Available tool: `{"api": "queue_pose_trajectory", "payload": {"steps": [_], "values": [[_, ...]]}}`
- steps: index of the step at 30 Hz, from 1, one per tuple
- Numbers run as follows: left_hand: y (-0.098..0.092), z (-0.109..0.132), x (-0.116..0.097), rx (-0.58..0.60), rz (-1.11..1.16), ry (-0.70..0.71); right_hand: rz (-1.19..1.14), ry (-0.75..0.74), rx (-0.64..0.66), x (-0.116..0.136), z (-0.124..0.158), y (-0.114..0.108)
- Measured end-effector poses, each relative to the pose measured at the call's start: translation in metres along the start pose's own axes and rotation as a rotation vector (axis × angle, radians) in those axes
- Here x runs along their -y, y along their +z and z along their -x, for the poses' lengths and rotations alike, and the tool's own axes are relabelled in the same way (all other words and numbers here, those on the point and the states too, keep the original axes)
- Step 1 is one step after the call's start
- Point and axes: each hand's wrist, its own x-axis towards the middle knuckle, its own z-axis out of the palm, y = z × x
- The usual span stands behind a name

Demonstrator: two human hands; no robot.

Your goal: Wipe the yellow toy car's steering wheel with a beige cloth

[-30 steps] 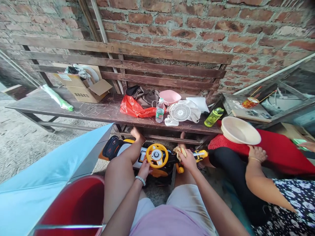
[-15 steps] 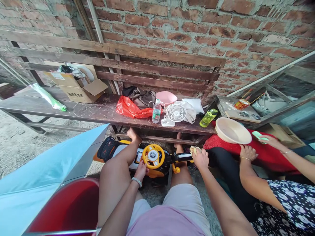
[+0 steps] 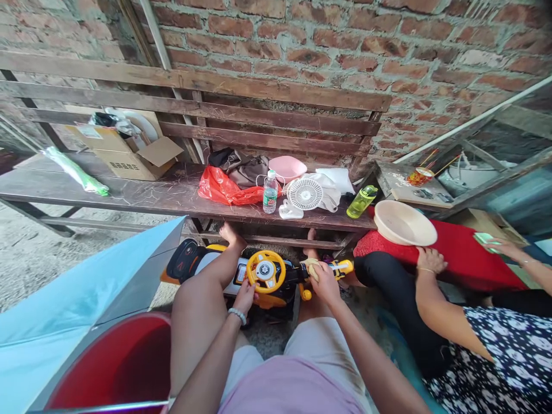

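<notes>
A toy ride-on car (image 3: 200,261) in yellow, white and black lies between my legs. Its yellow steering wheel (image 3: 266,253) faces me, and my left hand (image 3: 245,296) is closed around the wheel's lower left rim. My right hand (image 3: 325,283) grips a pale yellow cloth (image 3: 311,266) and presses it on the black-and-white bar that runs right from the wheel. That bar ends in a yellow tip (image 3: 344,267) to the right of my hand. Below the bar a yellow knob (image 3: 306,294) sticks out.
On the wooden bench (image 3: 172,195) stand a water bottle (image 3: 270,192), a white fan (image 3: 305,194), a green bottle (image 3: 361,202), a red bag (image 3: 219,187) and a cardboard box (image 3: 129,155). A beige basin (image 3: 405,223) and another person's hand (image 3: 431,260) are at right. A red tub (image 3: 116,368) and blue umbrella (image 3: 86,299) stand left.
My right hand has slid the cloth left along the bar towards the wheel, uncovering the yellow tip. The left hand stays on the wheel. The other person's far hand has moved right.
</notes>
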Motion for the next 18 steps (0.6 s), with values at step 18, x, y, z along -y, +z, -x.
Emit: {"api": "queue_pose_trajectory", "payload": {"steps": [18], "values": [[0.005, 0.001, -0.003, -0.012, 0.024, -0.007, 0.119, 0.138, 0.024, -0.019, -0.009, -0.012]]}}
